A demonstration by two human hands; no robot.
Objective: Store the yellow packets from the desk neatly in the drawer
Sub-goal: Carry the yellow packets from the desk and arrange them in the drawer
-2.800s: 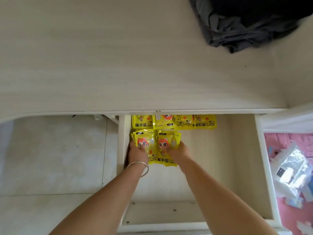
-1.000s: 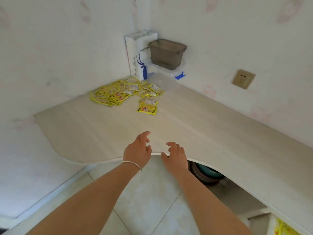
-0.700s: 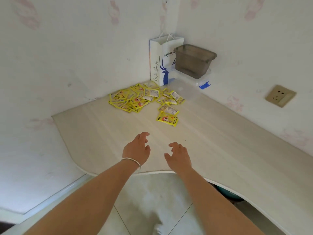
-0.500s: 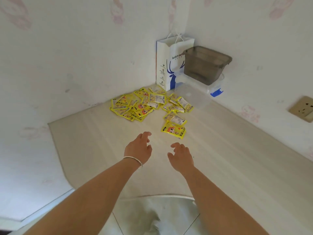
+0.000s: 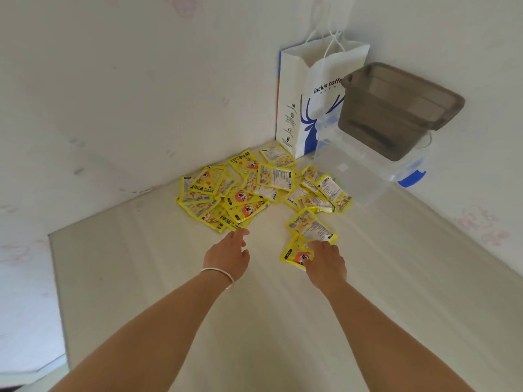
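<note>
Several yellow packets (image 5: 240,193) lie scattered in a loose pile in the far corner of the pale wooden desk (image 5: 141,264). Two more lie apart, nearer me: one (image 5: 311,226) face down, and one (image 5: 294,254) face up with a cartoon face. My right hand (image 5: 325,263) rests on that nearest packet, fingers spread over its edge. My left hand (image 5: 229,253), with a silver bangle on the wrist, is open and holds nothing, its fingertips just short of the pile's front edge. The drawer is out of sight.
A white paper bag (image 5: 308,103) with blue print stands in the corner against the wall. Beside it a grey plastic bin (image 5: 396,108) sits on a clear box (image 5: 368,171) with blue clips. The desk's left edge (image 5: 56,278) borders the wall.
I left the drawer, where both hands pressed packets down, and turned to the desk corner. Both hands have reached forward; the right now touches the nearest packet.
</note>
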